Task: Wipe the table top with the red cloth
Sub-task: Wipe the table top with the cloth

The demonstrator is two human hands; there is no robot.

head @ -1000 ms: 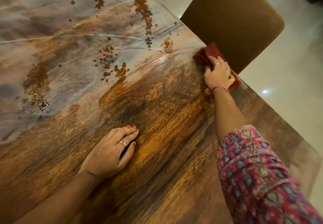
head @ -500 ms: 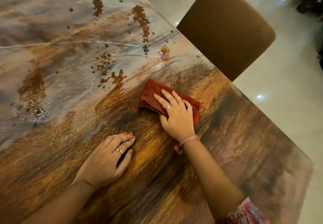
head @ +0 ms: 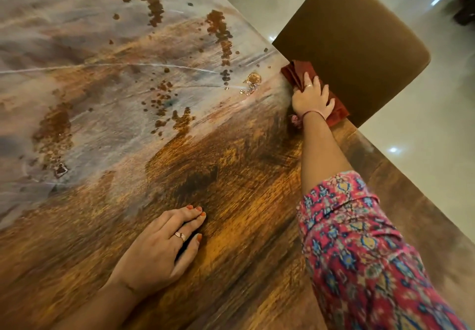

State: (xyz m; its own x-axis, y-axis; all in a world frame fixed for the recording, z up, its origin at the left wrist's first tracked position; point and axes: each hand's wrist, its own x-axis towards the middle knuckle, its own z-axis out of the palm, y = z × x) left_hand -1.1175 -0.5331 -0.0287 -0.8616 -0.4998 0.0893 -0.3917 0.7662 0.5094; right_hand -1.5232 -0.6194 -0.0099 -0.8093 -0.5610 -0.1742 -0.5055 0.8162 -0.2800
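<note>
Two hands are on the table top (head: 231, 175). At its far right edge, beside the brown chair (head: 359, 46), the right hand (head: 312, 100) presses down on the bunched red cloth (head: 298, 72), which sticks out beyond the fingertips and under the palm. Nearer, the left hand (head: 159, 247) lies flat, fingers relaxed, holding nothing.

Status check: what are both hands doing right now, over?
Right hand presses cloth at table edge by chair. Left hand flat on table. Nothing in the way.
</note>
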